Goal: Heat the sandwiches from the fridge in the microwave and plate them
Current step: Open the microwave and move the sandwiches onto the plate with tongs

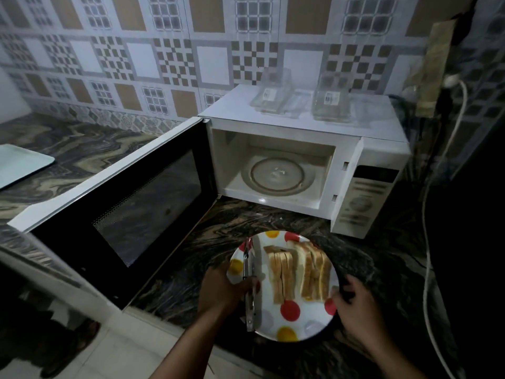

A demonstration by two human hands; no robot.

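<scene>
A white plate point(289, 328) with red, yellow and grey dots lies near the counter's front edge, below the microwave. Two stacks of sandwiches point(299, 272) stand on it side by side. Metal tongs point(249, 285) lie along the plate's left side. My left hand point(224, 289) holds the plate's left rim and its thumb curls over the tongs. My right hand point(358, 307) grips the plate's right rim. The white microwave point(374, 157) stands open, its glass turntable point(278, 175) bare inside.
The microwave door point(131, 203) swings out far to the left over the marbled counter point(369, 258). Two clear plastic containers point(273, 91) sit on the microwave's top. A white cable point(426, 242) hangs at the right. A pale board point(21, 164) lies at far left.
</scene>
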